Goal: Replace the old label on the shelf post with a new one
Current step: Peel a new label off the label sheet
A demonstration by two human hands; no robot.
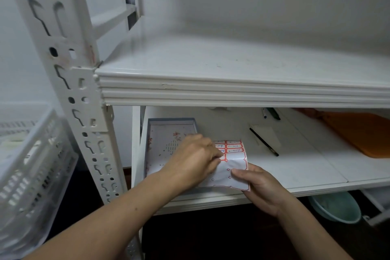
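The white sheet of red-bordered labels (230, 162) sits low over the front edge of the lower white shelf board (295, 167), held between your two hands. Your right hand (259, 188) grips the sheet's near right corner, thumb on top and fingers curled beneath. Your left hand (198, 158) rests over the sheet's left side, fingertips closed together on one label as if pinching it; how much is lifted, you cannot tell. Just left of the sheet lies a shallow blue-rimmed cardboard tray (168, 133). Right of the sheet lies a thin black pen (263, 141), and further right a flat orange board (358, 133). The white perforated metal shelf post (69, 82) stands well left of the sheet, reddish residue near its joint with the upper shelf.
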